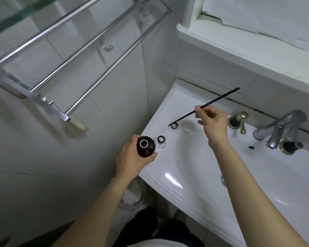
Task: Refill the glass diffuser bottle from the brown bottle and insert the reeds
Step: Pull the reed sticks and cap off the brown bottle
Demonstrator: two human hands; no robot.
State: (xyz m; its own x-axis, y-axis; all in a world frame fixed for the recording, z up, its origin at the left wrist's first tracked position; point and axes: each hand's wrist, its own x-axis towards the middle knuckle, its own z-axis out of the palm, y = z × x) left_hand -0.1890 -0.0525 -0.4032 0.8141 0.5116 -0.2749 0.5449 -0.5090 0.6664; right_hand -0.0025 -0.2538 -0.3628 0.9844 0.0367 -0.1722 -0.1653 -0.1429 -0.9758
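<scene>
- Gripping the brown bottle [146,146] around its body, the left hand [132,161] holds it upright at the near-left corner of the white sink [185,175]. Its open mouth faces the camera, so any label on its side is hidden.
- Pinched between thumb and fingers of the right hand [212,122], a thin bundle of black reeds [219,99] slants above the sink's far-left rim.
- The glass diffuser bottle [161,140], small and clear with a black neck, stands on the rim just right of the brown bottle. Whether it holds liquid cannot be told.
- A black ring [174,126] lies on the rim by the reeds' lower end.
- To the right stand a brass tap handle [239,120] and a grey faucet [282,122].
- A metal towel rack [103,77] projects from the tiled wall at left.
- A waste bin [132,195] holding white paper sits below the sink.
</scene>
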